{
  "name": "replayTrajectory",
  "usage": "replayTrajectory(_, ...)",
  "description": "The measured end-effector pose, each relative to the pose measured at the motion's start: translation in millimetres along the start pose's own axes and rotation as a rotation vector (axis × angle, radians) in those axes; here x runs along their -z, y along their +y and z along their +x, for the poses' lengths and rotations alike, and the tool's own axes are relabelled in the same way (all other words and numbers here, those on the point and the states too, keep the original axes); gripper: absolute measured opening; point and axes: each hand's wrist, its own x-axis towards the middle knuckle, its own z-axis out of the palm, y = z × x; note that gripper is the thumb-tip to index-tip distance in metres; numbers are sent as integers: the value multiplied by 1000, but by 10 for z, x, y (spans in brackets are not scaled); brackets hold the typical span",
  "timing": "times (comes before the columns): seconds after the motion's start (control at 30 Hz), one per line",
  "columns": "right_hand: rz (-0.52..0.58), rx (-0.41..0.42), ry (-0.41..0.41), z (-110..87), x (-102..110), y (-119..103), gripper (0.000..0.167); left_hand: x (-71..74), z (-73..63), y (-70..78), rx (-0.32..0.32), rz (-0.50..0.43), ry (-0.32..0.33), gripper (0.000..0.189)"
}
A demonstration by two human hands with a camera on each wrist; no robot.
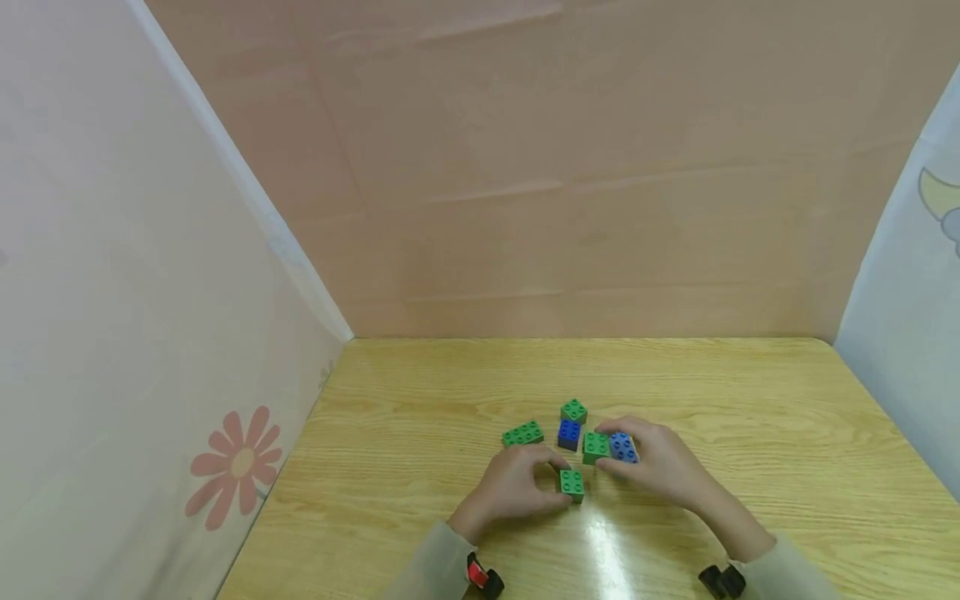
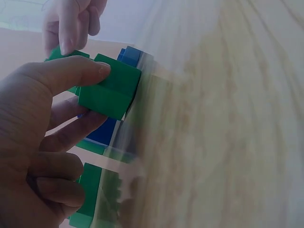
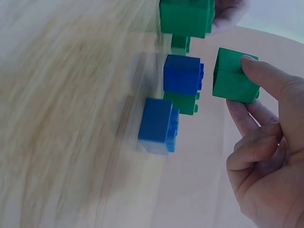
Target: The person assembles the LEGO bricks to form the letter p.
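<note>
Between the thumb and fingers of my left hand (image 1: 517,483) is a green building brick (image 1: 572,485), low over the table; in the left wrist view its smooth side (image 2: 109,85) faces the camera. My right hand (image 1: 652,458) pinches another green brick (image 1: 596,447), which the right wrist view shows raised clear of the wood. Just under that hand a light blue brick (image 3: 156,126) stands on the table, studs up. A dark blue brick (image 1: 569,434) is left of the right hand's brick. Beyond it sits a green brick (image 1: 573,410). A longer green brick (image 1: 522,433) lies past my left fingers.
All bricks are on a wood-grain table (image 1: 420,392). A plain tan sheet (image 1: 570,167) rises behind its far edge. Pale side panels stand left and right, the left one with a pink flower (image 1: 240,462). Dark straps (image 1: 723,581) circle the wrists.
</note>
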Motion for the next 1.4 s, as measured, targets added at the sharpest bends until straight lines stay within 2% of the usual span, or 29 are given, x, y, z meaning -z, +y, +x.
replayTrajectory(0.53,60,132,-24,-54,-123,-157,40,-23,-15,-39,-28,-7,31,35)
replayTrajectory(0.77,95,146,-45,-59,-171,-183,39,-30,-17,-42,-29,-8,37,34)
replayTrajectory(1.1,51,164,-47,-64,-221,-163,39,-38,-12,-53,-58,-29,48,29)
replayTrajectory(1.4,19,169,-54,-62,-250,-167,39,-48,-10,-64,-56,-46,51,29)
